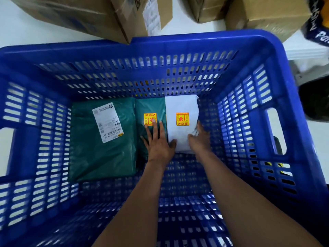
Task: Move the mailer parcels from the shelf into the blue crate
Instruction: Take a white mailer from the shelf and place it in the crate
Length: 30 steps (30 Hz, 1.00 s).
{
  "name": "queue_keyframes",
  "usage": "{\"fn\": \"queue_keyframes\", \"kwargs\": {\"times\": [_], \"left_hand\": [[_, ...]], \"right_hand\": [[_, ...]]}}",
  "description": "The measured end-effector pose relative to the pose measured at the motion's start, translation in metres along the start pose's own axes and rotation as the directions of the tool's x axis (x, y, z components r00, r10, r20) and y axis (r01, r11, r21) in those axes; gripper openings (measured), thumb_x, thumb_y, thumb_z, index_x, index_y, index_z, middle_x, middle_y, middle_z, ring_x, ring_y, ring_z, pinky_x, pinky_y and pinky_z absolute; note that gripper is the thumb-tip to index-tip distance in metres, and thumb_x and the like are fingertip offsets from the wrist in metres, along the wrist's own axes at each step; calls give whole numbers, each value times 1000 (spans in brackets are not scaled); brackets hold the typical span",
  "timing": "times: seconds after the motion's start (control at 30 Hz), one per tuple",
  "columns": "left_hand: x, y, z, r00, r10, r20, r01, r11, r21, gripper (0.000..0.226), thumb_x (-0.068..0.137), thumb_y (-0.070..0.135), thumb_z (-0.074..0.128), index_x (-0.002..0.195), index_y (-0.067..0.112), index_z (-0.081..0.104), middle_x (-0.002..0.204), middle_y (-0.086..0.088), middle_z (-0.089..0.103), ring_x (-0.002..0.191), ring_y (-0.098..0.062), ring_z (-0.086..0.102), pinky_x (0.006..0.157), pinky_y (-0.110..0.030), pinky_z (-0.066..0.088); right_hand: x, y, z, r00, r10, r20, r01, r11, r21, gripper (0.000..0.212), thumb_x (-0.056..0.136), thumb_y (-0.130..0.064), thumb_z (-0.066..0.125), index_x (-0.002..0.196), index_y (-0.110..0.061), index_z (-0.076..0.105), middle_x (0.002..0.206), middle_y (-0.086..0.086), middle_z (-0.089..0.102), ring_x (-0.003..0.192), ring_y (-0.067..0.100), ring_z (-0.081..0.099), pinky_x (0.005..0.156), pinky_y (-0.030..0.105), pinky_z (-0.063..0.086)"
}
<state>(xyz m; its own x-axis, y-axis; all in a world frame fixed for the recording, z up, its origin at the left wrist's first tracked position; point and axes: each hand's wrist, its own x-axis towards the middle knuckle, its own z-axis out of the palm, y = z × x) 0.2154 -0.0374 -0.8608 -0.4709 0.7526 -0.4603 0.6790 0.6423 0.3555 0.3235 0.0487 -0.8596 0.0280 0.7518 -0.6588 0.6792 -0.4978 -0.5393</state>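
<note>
Blue crate [245, 50] fills the view, its near wall cut off. Inside, left to right: a large green mailer [99, 148] with a blurred label, a small green mailer [151, 107] under the flat, spread left hand [158, 143], and a white mailer [181, 107] whose near end the right hand [199, 139] grips, fingertips hidden. Cartons [89, 13] beyond are cropped.

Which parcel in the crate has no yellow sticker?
The big green parcel at the left. It carries only a white label, while the small green parcel and the white parcel beside it each have a yellow sticker.
</note>
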Motion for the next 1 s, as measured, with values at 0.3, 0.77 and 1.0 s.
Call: {"fn": "queue_keyframes", "kwargs": {"times": [0.3,0.77,1.0], "left_hand": [[7,8,-35,980,-45,192,37,998,46,87,93,53,48,157,23,-2,161,2,-22,147,-34,-22,116,-60,-3],[-115,107,-283,1000,-27,-3,26,999,-36,49,104,33,32,143,5,40,146,-19,45,132,-35,45,108,-38,35],[-214,192,-425,987,67,-146,-73,997,-34,44,105,26,28,131,2,54,136,-23,53,123,-36,51,99,-38,41]], "right_hand": [[-14,-24,-34,975,16,220,27,981,-193,73,91,-17,49,151,-44,16,144,7,47,120,32,53,96,40,51],[-222,-203,-157,953,-185,238,193,981,-10,29,99,-9,39,121,-5,57,117,19,58,95,28,54,76,29,39],[-353,-279,-246,920,-350,177,338,936,98,21,96,-12,44,75,-10,43,73,5,47,68,19,47,59,28,38]]}}
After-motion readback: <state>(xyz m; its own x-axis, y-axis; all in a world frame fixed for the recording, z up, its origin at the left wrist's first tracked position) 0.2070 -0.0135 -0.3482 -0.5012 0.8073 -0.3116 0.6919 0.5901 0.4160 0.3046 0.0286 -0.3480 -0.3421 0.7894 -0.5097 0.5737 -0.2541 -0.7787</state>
